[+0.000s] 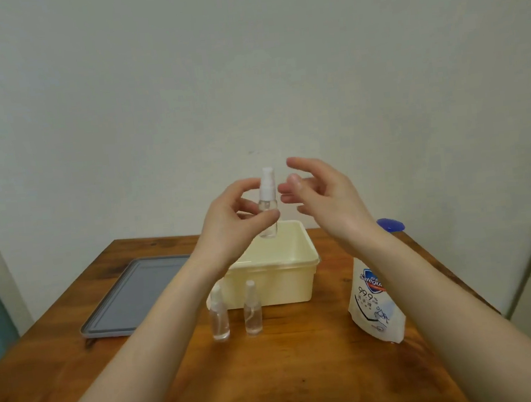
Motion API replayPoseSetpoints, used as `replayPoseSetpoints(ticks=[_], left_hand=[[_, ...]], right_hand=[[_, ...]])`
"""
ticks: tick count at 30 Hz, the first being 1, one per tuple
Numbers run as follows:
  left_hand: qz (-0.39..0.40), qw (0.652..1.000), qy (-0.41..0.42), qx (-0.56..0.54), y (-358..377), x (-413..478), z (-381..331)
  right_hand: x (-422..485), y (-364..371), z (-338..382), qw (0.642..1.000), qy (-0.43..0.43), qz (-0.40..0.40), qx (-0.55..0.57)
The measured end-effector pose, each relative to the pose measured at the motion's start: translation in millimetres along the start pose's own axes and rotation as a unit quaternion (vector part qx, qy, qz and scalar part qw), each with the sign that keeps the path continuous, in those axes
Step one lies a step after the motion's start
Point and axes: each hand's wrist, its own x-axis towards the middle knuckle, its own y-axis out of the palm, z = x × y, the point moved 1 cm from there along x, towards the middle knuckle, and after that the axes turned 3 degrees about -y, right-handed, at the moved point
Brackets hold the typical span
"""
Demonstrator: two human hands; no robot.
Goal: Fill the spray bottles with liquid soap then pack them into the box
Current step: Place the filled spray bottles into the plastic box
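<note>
On the wooden table (307, 375), at far left, a grey lid (130, 294) lies flat, apart from the box.

The left hand (227, 224) is raised above the table and pinches the held spray bottle (267, 200) round its clear body, upright, pump head on top. This bottle hangs over the near-left part of the cream box (275, 284). Its fill level cannot be read.

In front of the box stand the left standing bottle (219, 318) and the right standing bottle (253, 312), upright and capped, just beside each other. Whether they hold soap cannot be told.

The right hand (325, 195) is released, fingers spread, close to the pump head but not touching it.

The soap pouch (374, 303) stands upright right of the box, a blue cap (389, 224) showing behind the right wrist.

Judgement: no bottle is seen in the visible part of the box. Packing is not done, and filling appears early or unconfirmed.
</note>
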Motion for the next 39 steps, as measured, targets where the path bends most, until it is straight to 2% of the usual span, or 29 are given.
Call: replayPoseSetpoints(ticks=[4, 8, 12, 14, 19, 28, 39], left_hand=[[-0.004, 1.000, -0.024, -0.013, 1, 31, 14], [0.011, 0.998, -0.052, -0.023, 5, 69, 38], [0.047, 0.995, -0.081, 0.024, 19, 103, 69], [0.075, 0.990, -0.086, 0.078, 29, 117, 86], [0.152, 0.972, -0.104, 0.146, 46, 138, 118], [0.221, 0.939, -0.109, 0.238, 67, 153, 144], [0.261, 0.930, -0.148, 0.212, 83, 160, 161]], right_hand=[[5, 7, -35, 0.990, -0.021, 0.008, -0.143], [3, 25, -79, 0.943, -0.001, 0.142, -0.301], [2, 42, -101, 0.896, 0.027, 0.249, -0.367], [5, 48, -109, 0.883, 0.037, 0.272, -0.381], [7, 55, -121, 0.882, 0.022, 0.283, -0.377], [11, 57, -122, 0.866, 0.039, 0.317, -0.385], [13, 58, -127, 0.859, 0.036, 0.329, -0.391]])
